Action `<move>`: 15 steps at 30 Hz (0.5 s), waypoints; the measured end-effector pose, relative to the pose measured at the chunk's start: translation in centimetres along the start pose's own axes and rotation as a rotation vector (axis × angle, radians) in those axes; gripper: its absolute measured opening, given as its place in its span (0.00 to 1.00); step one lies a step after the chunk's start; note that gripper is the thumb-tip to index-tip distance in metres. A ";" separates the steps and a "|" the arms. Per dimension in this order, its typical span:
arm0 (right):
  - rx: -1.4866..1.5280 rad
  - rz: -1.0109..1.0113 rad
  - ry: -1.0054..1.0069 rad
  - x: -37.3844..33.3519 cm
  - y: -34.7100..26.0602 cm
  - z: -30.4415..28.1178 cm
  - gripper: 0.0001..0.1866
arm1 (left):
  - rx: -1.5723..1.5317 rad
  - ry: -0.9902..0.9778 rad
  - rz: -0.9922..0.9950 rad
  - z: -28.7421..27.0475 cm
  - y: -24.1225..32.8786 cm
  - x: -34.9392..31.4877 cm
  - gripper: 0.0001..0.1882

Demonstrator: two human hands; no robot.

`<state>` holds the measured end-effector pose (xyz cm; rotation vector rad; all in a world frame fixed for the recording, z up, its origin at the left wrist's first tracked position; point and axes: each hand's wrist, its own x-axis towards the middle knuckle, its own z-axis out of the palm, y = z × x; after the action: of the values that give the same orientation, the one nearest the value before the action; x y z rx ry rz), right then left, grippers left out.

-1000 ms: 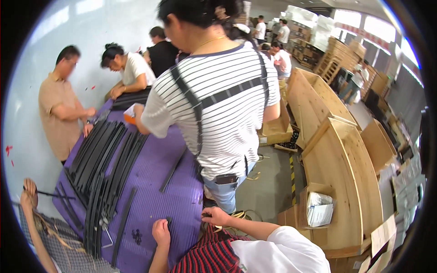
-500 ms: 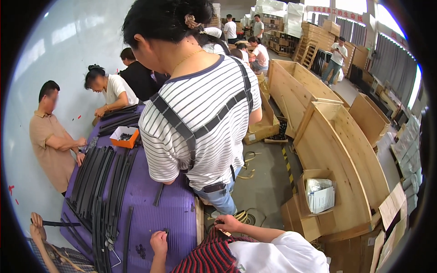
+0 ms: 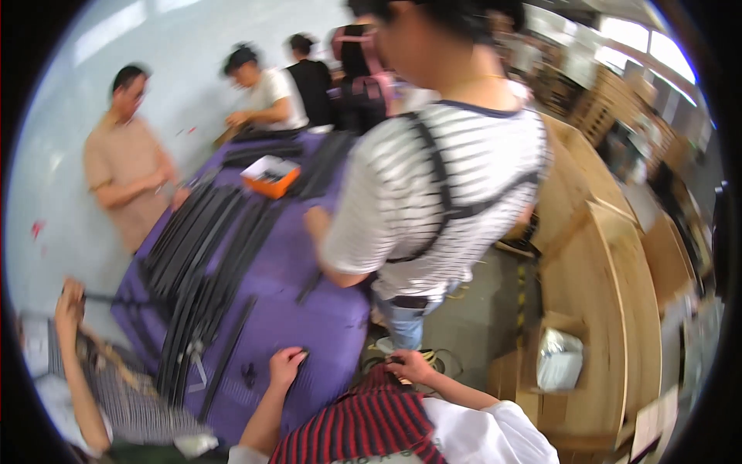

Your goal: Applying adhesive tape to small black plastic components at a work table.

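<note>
Left grip (image 3: 286,367), head view: pinching a small dark piece (image 3: 304,353) between thumb and finger, over the purple surface (image 3: 332,317); presumably held at the tips for fine control.
Right grip (image 3: 413,366): curled beside the red-and-black striped garment (image 3: 363,421); too blurred to tell whether closed on anything; near the left, perhaps for working paired.
Black strips (image 3: 185,236): laid side by side lengthwise, probably for lifting singly.
Loose dark pieces (image 3: 249,374): clustered left of the left grip, likely for short reach.
Orange-sided box (image 3: 272,188): standing farther off, probably to stop small contents scattering.
Co-worker's hand (image 3: 69,301): well apart at far left, grasping a dark bar (image 3: 116,299).
</note>
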<state>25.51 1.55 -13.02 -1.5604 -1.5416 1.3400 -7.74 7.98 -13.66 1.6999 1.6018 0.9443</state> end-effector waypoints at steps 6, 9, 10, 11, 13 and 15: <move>0.013 0.014 0.002 0.4 -0.4 0.6 0.09 | 0.103 0.009 -0.041 0.0 0.7 -0.4 0.12; -0.015 -0.008 -0.034 0.2 -1.4 1.6 0.11 | 0.161 0.071 0.040 0.0 0.0 -1.6 0.12; -0.061 -0.026 -0.047 -0.2 -2.7 1.8 0.10 | 0.168 0.081 0.033 0.0 0.3 -2.2 0.11; -0.102 -0.047 -0.044 -0.4 -3.3 2.0 0.10 | 0.165 0.097 0.061 0.4 0.0 -2.3 0.11; -0.047 -0.037 -0.064 0.6 -0.1 1.8 0.08 | 0.112 0.137 0.101 0.8 1.4 -2.4 0.11; -0.002 0.006 -0.125 0.5 -1.5 2.3 0.08 | 0.130 0.141 0.098 1.3 1.5 -2.8 0.12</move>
<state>22.74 1.75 -12.59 -1.5083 -1.6138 1.4637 -5.84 5.15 -13.39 1.8511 1.7166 1.0482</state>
